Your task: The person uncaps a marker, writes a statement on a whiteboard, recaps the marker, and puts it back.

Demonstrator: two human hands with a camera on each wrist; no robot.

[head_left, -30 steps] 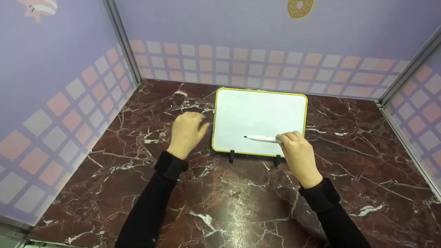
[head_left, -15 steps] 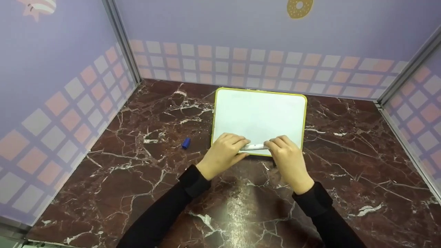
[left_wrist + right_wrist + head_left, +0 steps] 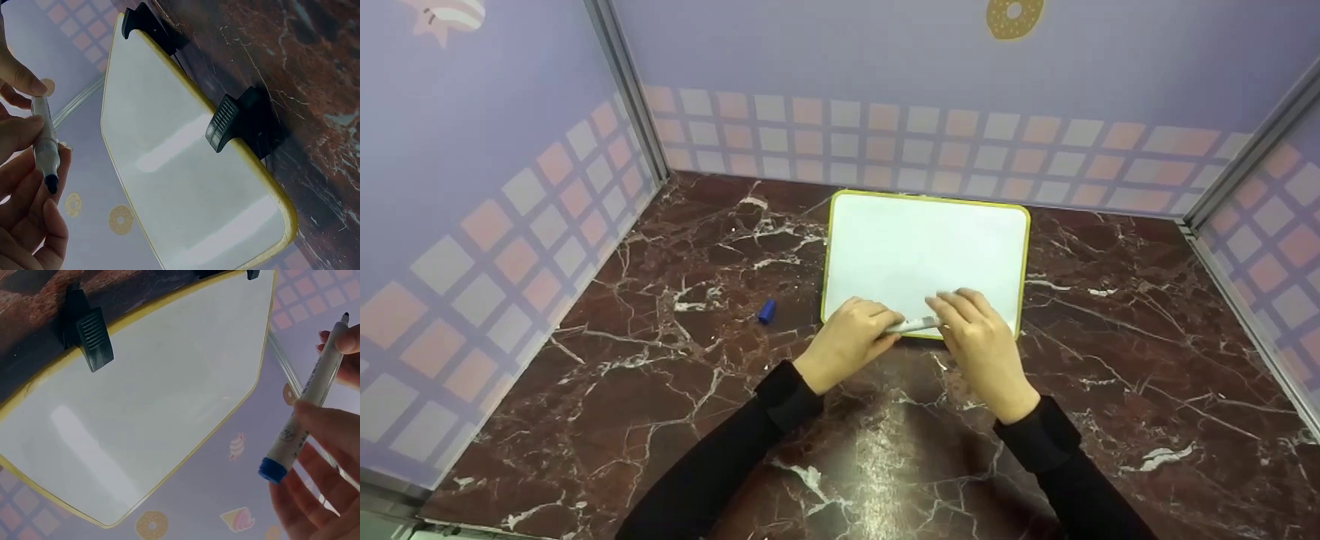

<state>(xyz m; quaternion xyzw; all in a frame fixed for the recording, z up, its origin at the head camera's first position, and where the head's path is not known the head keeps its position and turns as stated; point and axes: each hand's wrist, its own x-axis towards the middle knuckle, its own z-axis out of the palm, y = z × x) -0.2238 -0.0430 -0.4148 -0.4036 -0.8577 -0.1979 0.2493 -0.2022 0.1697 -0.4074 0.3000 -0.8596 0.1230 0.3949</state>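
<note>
An uncapped white marker (image 3: 913, 325) is held between both hands over the lower part of a yellow-rimmed whiteboard (image 3: 922, 255). Its dark writing tip (image 3: 52, 183) shows on the left hand's side in the left wrist view. My left hand (image 3: 847, 336) pinches the marker near that tip. At the other end, by the blue end plug (image 3: 273, 469), my right hand (image 3: 982, 352) has its thumb on the barrel and its fingers behind it. A blue marker cap (image 3: 766, 312) lies on the table to the left of the board.
Black clips (image 3: 225, 124) grip the board's lower edge, and it leans back above the marbled dark red table (image 3: 660, 420). Patterned lilac panels (image 3: 810, 60) enclose the table at the back and both sides.
The left hand has left the cap on the table and moved right to grip the marker. The right hand has brought the marker lower; its fingers have lately lifted slightly.
</note>
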